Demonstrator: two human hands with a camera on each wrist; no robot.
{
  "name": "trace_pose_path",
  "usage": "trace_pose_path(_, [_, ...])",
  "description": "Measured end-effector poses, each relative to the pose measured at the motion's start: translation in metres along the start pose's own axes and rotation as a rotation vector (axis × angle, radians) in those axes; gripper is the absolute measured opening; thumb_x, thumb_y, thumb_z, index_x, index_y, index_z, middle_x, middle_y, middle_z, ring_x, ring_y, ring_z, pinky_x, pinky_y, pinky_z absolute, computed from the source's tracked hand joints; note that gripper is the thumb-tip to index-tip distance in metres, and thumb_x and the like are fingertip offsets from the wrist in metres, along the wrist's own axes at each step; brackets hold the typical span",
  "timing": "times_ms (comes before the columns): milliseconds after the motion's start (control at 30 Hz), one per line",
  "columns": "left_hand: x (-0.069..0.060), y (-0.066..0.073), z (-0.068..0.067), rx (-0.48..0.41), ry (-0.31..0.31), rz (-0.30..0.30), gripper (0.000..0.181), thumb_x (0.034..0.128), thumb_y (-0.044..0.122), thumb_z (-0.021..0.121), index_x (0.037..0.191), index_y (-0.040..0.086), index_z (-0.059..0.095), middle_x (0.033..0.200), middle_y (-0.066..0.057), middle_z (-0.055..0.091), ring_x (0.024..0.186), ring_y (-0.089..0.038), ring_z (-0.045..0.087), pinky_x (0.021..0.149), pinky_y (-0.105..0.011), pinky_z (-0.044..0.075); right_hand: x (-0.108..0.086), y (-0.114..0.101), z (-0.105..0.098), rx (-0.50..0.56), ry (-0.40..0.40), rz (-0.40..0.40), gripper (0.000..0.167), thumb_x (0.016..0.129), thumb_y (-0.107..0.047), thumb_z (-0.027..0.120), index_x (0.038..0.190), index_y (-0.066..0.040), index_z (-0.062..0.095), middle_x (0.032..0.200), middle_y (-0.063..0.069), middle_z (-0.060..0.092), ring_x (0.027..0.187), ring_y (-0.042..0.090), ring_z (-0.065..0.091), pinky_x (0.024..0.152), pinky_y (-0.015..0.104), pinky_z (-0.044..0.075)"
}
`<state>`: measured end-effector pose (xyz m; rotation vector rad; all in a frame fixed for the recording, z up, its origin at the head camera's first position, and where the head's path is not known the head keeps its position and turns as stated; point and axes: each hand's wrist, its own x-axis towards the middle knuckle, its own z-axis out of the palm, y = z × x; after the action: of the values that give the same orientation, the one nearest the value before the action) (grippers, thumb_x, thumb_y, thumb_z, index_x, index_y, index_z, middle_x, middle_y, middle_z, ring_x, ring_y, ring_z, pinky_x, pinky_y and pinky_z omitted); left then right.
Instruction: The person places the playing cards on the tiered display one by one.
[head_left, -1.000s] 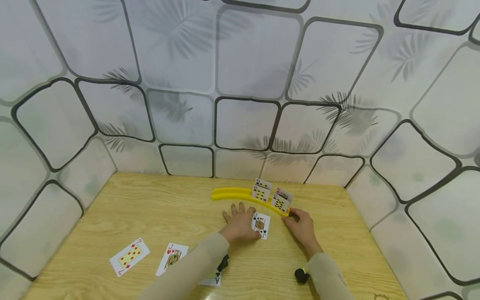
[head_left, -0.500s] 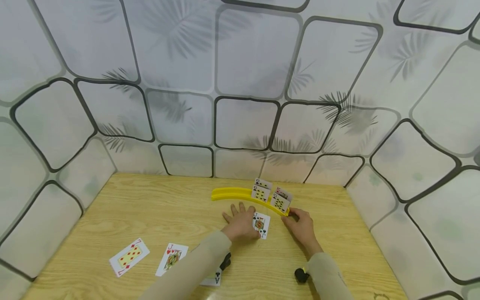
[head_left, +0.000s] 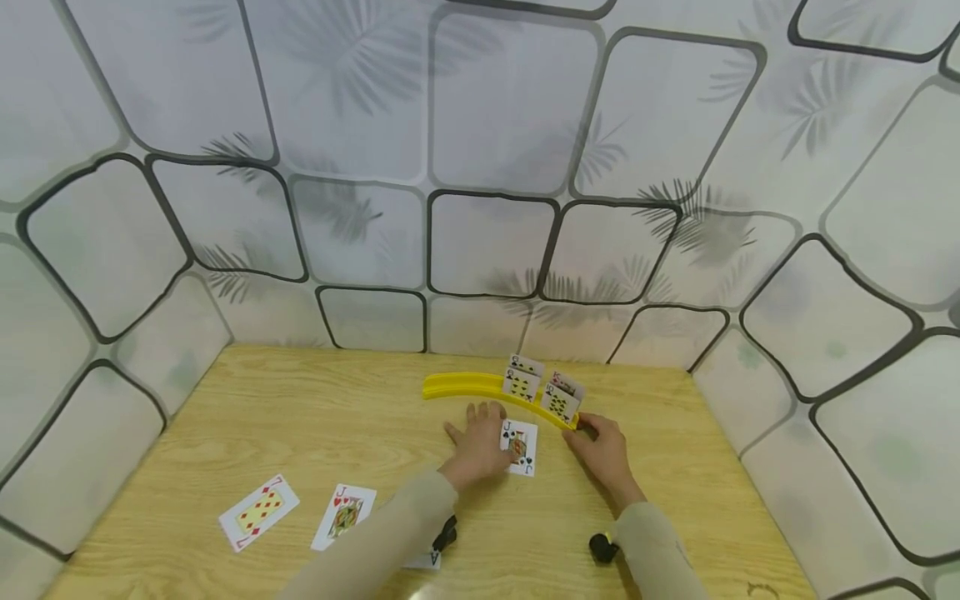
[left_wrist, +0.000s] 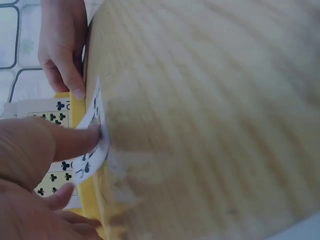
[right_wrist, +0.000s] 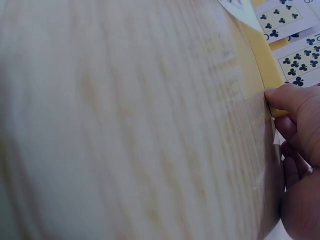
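Observation:
A black-suited jack playing card [head_left: 525,448] is in my left hand [head_left: 477,450], just in front of the curved yellow card holder [head_left: 459,385]. In the left wrist view the card [left_wrist: 90,165] bows between the thumb on its face and a finger at its edge. My right hand [head_left: 604,454] pinches the holder's right end, thumb in front, as the right wrist view shows. Cards stand in the holder in two overlapping groups: one with a six of clubs in front [head_left: 520,386], the other with a ten of clubs [head_left: 558,403] before a red king.
On the wooden table [head_left: 315,417] at left lie a seven of diamonds [head_left: 259,512] and a jack of hearts [head_left: 345,510]. An ace [head_left: 427,560] is mostly hidden under the left sleeve. Patterned walls [head_left: 487,242] enclose the table's back and sides.
The left hand's fingers have drawn closer together, and its thumb has moved onto the jack's face. The jack has shifted slightly. My right hand stays at the holder's end.

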<state>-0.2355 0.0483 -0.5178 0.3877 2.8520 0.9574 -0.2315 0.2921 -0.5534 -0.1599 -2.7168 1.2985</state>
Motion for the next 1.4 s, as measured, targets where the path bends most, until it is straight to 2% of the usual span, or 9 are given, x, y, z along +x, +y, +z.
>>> trace_pose_path(100, [0.0, -0.005, 0.0, -0.067, 0.065, 0.06, 0.048, 0.0876, 0.012, 0.084, 0.124, 0.008, 0.053, 0.121, -0.019, 0.066, 0.131, -0.044, 0.057, 0.118, -0.081, 0.02, 0.001, 0.0, 0.0, -0.002, -0.003, 0.001, 0.048, 0.097, -0.021, 0.077, 0.137, 0.003, 0.065, 0.135, 0.022, 0.065, 0.136, 0.039, 0.049, 0.121, 0.063, 0.034])
trace_pose_path(167, [0.0, -0.009, 0.0, -0.117, 0.083, 0.091, 0.043, 0.09, 0.007, 0.081, 0.121, 0.008, 0.052, 0.116, -0.019, 0.071, 0.118, -0.04, 0.066, 0.121, -0.075, 0.024, 0.001, 0.0, 0.0, 0.002, -0.005, 0.001, 0.048, 0.097, -0.02, 0.077, 0.137, 0.003, 0.065, 0.135, 0.022, 0.065, 0.137, 0.039, 0.049, 0.121, 0.063, 0.034])
trace_pose_path(233, [0.0, -0.015, 0.001, -0.179, 0.083, 0.115, 0.038, 0.0923, 0.003, 0.076, 0.12, 0.008, 0.051, 0.117, -0.021, 0.075, 0.108, -0.034, 0.069, 0.12, -0.065, 0.035, 0.001, 0.0, -0.001, 0.001, -0.008, -0.002, 0.048, 0.097, -0.02, 0.077, 0.137, 0.004, 0.065, 0.135, 0.023, 0.065, 0.137, 0.039, 0.049, 0.121, 0.063, 0.033])
trace_pose_path(333, [0.004, -0.026, 0.002, -0.263, 0.081, 0.156, 0.033, 0.0956, -0.001, 0.07, 0.12, 0.009, 0.05, 0.116, -0.018, 0.078, 0.102, -0.026, 0.071, 0.104, -0.047, 0.052, 0.0, 0.0, -0.001, -0.001, -0.01, -0.008, 0.048, 0.097, -0.019, 0.077, 0.136, 0.004, 0.065, 0.134, 0.023, 0.066, 0.136, 0.039, 0.049, 0.121, 0.063, 0.033])
trace_pose_path(433, [0.006, -0.032, -0.001, -0.352, 0.073, 0.197, 0.032, 0.0977, -0.003, 0.066, 0.125, 0.006, 0.051, 0.111, -0.015, 0.08, 0.1, -0.022, 0.073, 0.087, -0.038, 0.059, 0.001, 0.001, -0.001, -0.002, -0.007, -0.01, 0.047, 0.097, -0.019, 0.077, 0.136, 0.003, 0.066, 0.133, 0.022, 0.067, 0.135, 0.039, 0.05, 0.12, 0.063, 0.034])
trace_pose_path(633, [0.007, -0.032, -0.017, -0.469, 0.077, 0.221, 0.026, 0.0981, -0.007, 0.063, 0.123, 0.003, 0.061, 0.108, -0.021, 0.077, 0.101, -0.033, 0.077, 0.085, -0.041, 0.065, 0.003, 0.003, -0.001, -0.003, -0.004, -0.011, 0.047, 0.097, -0.02, 0.077, 0.136, 0.003, 0.066, 0.132, 0.022, 0.067, 0.135, 0.038, 0.05, 0.12, 0.062, 0.035])
trace_pose_path(833, [0.01, -0.033, -0.029, -0.5, 0.115, 0.19, 0.022, 0.0993, -0.004, 0.065, 0.12, 0.004, 0.065, 0.105, -0.018, 0.076, 0.093, -0.028, 0.075, 0.081, -0.037, 0.064, 0.002, 0.004, -0.001, 0.003, -0.01, -0.018, 0.046, 0.097, -0.02, 0.077, 0.136, 0.003, 0.066, 0.132, 0.022, 0.067, 0.137, 0.04, 0.049, 0.121, 0.063, 0.033])
trace_pose_path(1100, [0.019, -0.032, -0.049, -0.508, 0.225, 0.135, 0.022, 0.1005, 0.002, 0.068, 0.122, 0.005, 0.072, 0.107, -0.014, 0.075, 0.098, -0.026, 0.07, 0.086, -0.041, 0.062, 0.002, 0.002, 0.0, 0.013, -0.011, -0.022, 0.045, 0.097, -0.019, 0.077, 0.135, 0.003, 0.067, 0.131, 0.022, 0.068, 0.137, 0.04, 0.049, 0.121, 0.063, 0.033])
trace_pose_path(1400, [0.034, -0.039, -0.065, -0.478, 0.341, 0.163, 0.024, 0.1004, 0.002, 0.068, 0.124, 0.0, 0.073, 0.099, -0.016, 0.076, 0.097, -0.032, 0.074, 0.091, -0.047, 0.062, 0.002, 0.002, 0.0, 0.017, -0.004, -0.035, 0.045, 0.096, -0.018, 0.077, 0.134, 0.003, 0.067, 0.13, 0.022, 0.069, 0.137, 0.04, 0.051, 0.121, 0.063, 0.034])
